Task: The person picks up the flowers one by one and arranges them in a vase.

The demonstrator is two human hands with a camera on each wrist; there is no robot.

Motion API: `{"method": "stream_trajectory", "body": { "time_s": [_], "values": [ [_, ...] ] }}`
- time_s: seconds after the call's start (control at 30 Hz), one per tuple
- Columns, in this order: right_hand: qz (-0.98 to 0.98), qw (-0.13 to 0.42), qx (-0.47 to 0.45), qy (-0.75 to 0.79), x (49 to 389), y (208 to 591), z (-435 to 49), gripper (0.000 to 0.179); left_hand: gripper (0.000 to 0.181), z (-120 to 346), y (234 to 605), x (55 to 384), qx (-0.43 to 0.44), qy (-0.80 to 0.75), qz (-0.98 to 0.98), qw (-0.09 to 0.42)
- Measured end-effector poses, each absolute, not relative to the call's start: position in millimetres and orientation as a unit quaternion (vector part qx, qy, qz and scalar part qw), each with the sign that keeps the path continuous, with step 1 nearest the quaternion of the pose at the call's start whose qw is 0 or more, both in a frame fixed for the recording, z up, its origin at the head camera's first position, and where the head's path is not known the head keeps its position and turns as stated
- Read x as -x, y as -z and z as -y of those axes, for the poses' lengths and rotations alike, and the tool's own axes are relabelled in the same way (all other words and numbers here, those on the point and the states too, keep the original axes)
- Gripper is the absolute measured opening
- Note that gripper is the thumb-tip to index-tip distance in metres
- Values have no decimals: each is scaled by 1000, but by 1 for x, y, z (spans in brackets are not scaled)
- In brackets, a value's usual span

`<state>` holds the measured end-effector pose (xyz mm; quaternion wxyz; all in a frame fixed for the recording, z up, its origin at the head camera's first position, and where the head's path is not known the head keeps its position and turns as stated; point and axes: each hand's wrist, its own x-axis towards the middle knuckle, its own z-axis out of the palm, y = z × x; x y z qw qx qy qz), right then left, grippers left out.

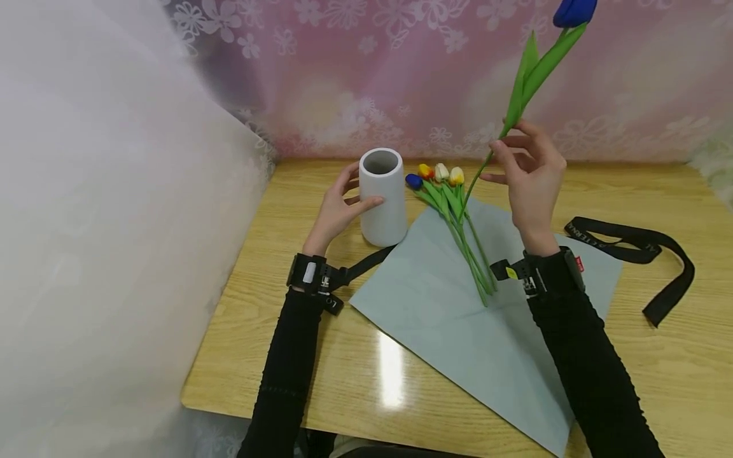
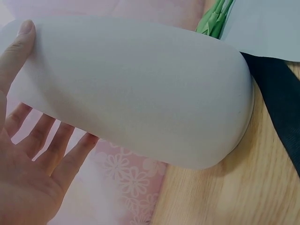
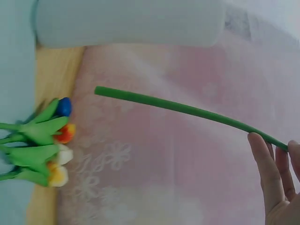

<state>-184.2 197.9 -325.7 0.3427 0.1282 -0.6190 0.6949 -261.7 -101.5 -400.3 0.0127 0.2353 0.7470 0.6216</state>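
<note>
A white cylindrical vase (image 1: 385, 213) stands upright at the back of the table. My left hand (image 1: 338, 208) holds it near the top, thumb across the front and fingers round the far side; the left wrist view shows the vase wall (image 2: 140, 89) up close. Raised above the table, a blue tulip (image 1: 535, 79) is pinched by its stem in my right hand (image 1: 534, 178). Its stem's cut end (image 3: 101, 91) points free in the right wrist view, apart from the vase. Several more tulips (image 1: 449, 202), blue, orange, white and yellow-white, lie between the hands.
Beneath the lying tulips is a grey-blue wrapping sheet (image 1: 458, 337) on the wooden table (image 1: 246, 318). A black lettered ribbon (image 1: 672, 286) curls at the right, and a black strip (image 1: 372, 259) lies by the vase's base. Behind hangs a pink floral curtain (image 1: 343, 83).
</note>
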Motion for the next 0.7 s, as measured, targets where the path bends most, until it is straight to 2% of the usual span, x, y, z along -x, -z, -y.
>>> {"method": "stream_trajectory", "body": {
  "time_s": [0.2, 0.4, 0.7],
  "values": [
    [616, 382, -174, -667, 186, 294, -177, 33, 75, 102, 393, 259, -235, -616, -751, 22],
    [626, 416, -201, -628, 192, 262, -151, 30, 71, 104, 374, 243, -234, -614, -753, 25],
    [579, 418, -211, -668, 210, 241, -119, 31, 72, 102, 375, 242, -238, -621, -746, 21]
  ]
}}
